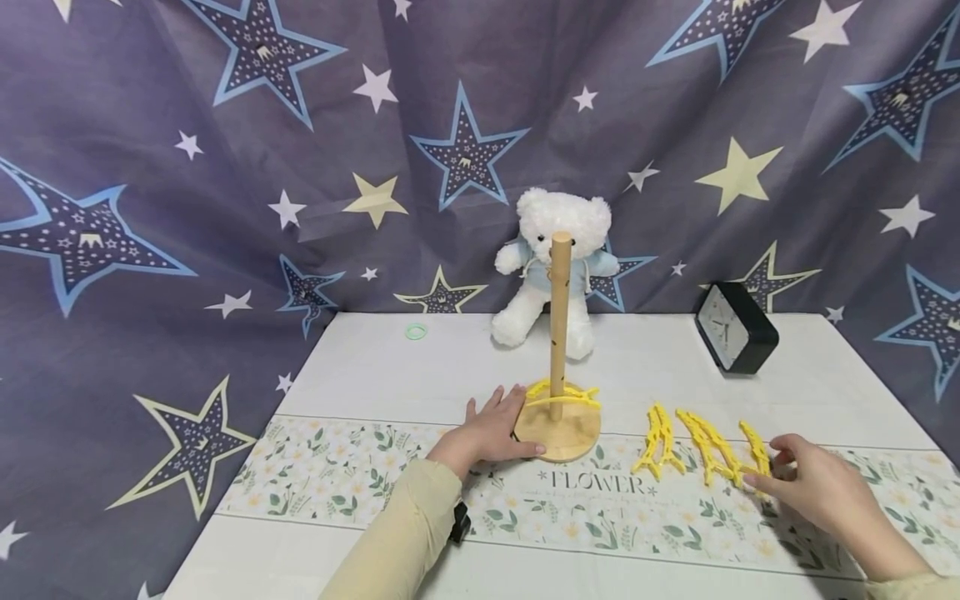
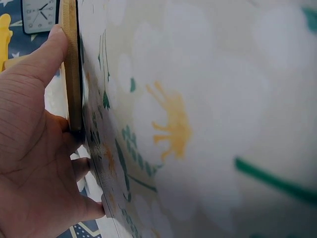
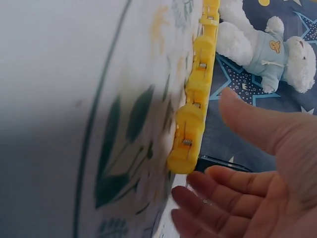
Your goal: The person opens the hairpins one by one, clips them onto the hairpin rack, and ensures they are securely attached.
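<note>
My left hand (image 1: pixel 491 429) grips the rim of a round wooden base (image 1: pixel 570 433) with an upright wooden post (image 1: pixel 559 325). In the left wrist view, the thumb (image 2: pixel 54 52) lies against the edge of the base. Yellow plastic pieces (image 1: pixel 558 402) lie across the base around the foot of the post. To the right are more yellow spring clips (image 1: pixel 705 442), laid in groups on the table. My right hand (image 1: pixel 821 483) is beside the rightmost yellow clips (image 3: pixel 190 124), thumb and fingers apart; small metal springs show in these clips. No object is between those fingers.
Behind the post sits a white teddy bear (image 1: pixel 566 217) in a blue top. A black clock (image 1: pixel 738 329) stands at the back right, and a green ring (image 1: pixel 416 332) lies at the back left. A starry curtain (image 1: pixel 465 50) hangs behind the table.
</note>
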A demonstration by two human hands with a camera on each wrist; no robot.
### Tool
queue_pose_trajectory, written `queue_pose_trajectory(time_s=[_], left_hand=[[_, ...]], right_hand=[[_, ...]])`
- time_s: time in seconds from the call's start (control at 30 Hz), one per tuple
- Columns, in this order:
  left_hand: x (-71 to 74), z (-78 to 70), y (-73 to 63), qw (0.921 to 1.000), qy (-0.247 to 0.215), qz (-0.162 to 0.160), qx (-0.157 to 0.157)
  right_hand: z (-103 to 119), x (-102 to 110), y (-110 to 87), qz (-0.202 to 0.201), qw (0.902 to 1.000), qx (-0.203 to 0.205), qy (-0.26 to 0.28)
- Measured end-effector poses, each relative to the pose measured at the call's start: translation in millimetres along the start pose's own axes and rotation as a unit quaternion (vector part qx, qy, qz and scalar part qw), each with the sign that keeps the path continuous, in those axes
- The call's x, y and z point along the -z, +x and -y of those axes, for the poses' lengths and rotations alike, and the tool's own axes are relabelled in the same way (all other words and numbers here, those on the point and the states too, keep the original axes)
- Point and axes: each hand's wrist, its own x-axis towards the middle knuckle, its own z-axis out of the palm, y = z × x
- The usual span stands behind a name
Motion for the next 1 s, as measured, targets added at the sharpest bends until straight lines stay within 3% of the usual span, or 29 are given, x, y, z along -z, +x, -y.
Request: queue_pose_trajectory(time_s=[0.4, 0.63, 0.8, 1.0], left_hand=[[0.8, -0.6, -2.5, 0.9999, -0.009, -0.006, -0.006], [-4.8, 3.1, 4.8, 0.9999, -0.007, -0.008, -0.002], [-11.9, 9.6, 12.0, 0.9998, -0.008, -0.019, -0.005], [-7.7, 6.7, 7.5, 0.9999, -0.004, -0.012, -0.003]], right_hand=[[-10.4, -6.1, 4.9, 0.073, 0.9971, -0.022, -0.007], [-10.8, -9.2, 3.3, 0.097, 0.9947, -0.031, -0.009], [-13.0, -10.0, 4.6, 0.082, 0.9963, -0.021, -0.011], [-8.3, -1.7, 0.5, 0.036, 0.9993, -0.007, -0.008]])
